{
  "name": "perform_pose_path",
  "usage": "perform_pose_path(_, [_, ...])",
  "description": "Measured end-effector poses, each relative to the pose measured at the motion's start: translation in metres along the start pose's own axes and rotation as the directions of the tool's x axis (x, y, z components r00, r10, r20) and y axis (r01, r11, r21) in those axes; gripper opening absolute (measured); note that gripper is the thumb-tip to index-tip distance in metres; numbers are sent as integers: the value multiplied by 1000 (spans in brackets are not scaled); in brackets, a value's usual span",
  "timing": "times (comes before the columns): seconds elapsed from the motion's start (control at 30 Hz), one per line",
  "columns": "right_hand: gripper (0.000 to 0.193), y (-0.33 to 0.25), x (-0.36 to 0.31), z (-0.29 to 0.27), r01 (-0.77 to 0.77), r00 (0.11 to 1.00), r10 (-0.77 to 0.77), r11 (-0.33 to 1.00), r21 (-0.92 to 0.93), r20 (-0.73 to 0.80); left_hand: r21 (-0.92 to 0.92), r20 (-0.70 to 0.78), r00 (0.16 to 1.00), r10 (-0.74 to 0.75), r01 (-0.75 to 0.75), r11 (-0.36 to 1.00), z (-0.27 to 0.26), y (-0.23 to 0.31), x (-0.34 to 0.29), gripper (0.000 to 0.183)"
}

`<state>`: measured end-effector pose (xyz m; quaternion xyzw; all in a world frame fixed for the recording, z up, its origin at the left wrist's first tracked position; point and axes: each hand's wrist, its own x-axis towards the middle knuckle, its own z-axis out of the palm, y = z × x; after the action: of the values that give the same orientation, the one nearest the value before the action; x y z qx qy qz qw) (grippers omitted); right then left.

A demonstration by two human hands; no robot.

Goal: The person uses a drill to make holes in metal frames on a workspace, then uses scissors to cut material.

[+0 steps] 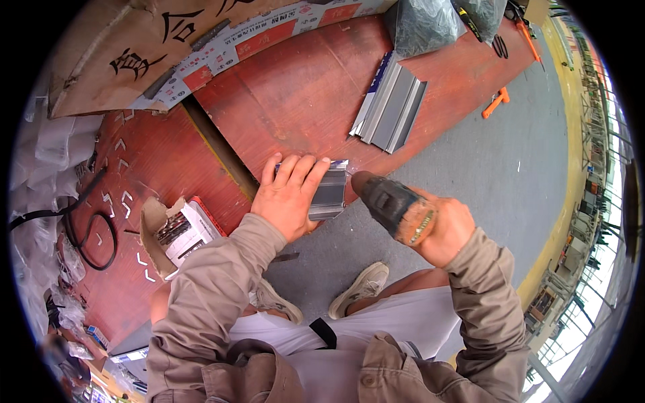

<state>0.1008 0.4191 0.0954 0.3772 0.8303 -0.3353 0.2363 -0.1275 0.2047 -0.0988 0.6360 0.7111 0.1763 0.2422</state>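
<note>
My left hand (290,191) grips a short grey aluminium profile piece (328,195) at the front edge of the red table (282,114). Its fingers lie over the top of the piece, and the thumb is mostly hidden. A dark power drill (390,201) with a worn orange back is in my right hand (449,232), whose fingers wrap round the handle. The drill's nose points left at the profile's end; whether the bit touches the metal I cannot make out. Further back on the table lie more grey profile pieces (390,101) with a blue printed strip.
An open cardboard box (181,232) with drill bits stands left of my left arm. Small white angle brackets (121,144) and a black cable (101,252) lie farther left. A large carton (127,60) and a grey plastic bag (426,30) are behind. An orange tool (496,103) lies at right.
</note>
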Motion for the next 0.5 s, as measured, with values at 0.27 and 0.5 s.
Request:
perform_pose_path(0.27, [54, 38, -103, 39, 164, 946, 35, 804, 571, -322, 35, 8, 999, -36, 36, 999, -7, 25, -13, 138])
perform_pose_path(0.5, [63, 65, -137, 126, 242, 878, 271, 459, 855, -394, -389, 255, 956, -147, 241, 889, -59, 53, -18, 113])
